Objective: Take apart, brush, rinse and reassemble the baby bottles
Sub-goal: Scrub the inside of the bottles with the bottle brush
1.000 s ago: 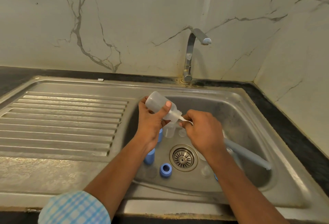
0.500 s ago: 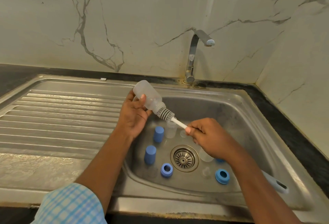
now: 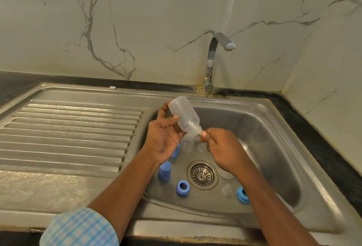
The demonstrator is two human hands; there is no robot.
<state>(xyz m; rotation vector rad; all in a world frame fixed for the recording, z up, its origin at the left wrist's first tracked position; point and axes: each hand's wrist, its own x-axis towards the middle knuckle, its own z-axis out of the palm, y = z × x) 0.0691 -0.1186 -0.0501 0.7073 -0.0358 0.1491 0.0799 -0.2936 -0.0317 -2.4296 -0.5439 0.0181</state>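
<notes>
Where counter (image 3: 317,134) meets marble walls (image 3: 176,20), a steel sink (image 3: 264,148) underlies the bottle (image 3: 184,116).

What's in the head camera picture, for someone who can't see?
A left hand holds a clear baby bottle tilted over a sink; the right hand pinches a brush pushed into its mouth. Blue caps stand near the drain.
</notes>
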